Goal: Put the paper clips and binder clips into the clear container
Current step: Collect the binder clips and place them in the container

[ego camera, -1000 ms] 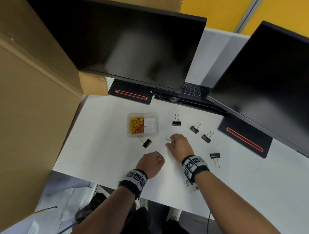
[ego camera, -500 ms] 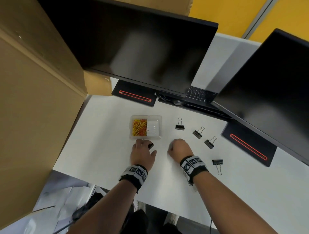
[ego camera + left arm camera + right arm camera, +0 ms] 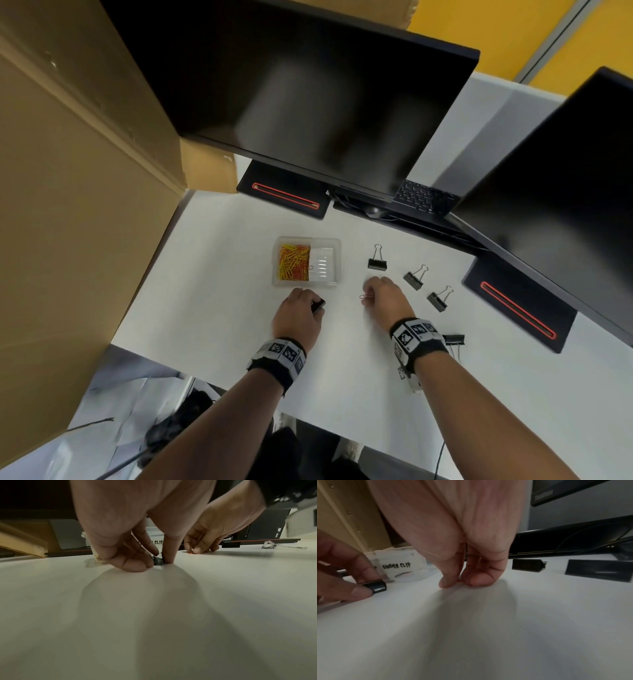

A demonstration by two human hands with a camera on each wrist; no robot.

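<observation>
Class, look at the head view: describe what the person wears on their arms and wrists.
Both forearms are bare, with no sleeves. The left wrist carries a black wristband faced with white panels printed in black-and-white square marker patterns. The right wristband matches it.

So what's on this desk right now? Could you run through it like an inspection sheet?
Surface: white desk.
Job's things: clear container, left half full of paper clips, right half empty; four loose binder clips, the farthest at.
Clutter: nothing seen.
Hands: left hand pinches a binder clip; right hand pinches a red paper clip.
Cables: dark cables under the monitors.
Surroundings: two dark monitors, cardboard boxes, yellow wall.
</observation>
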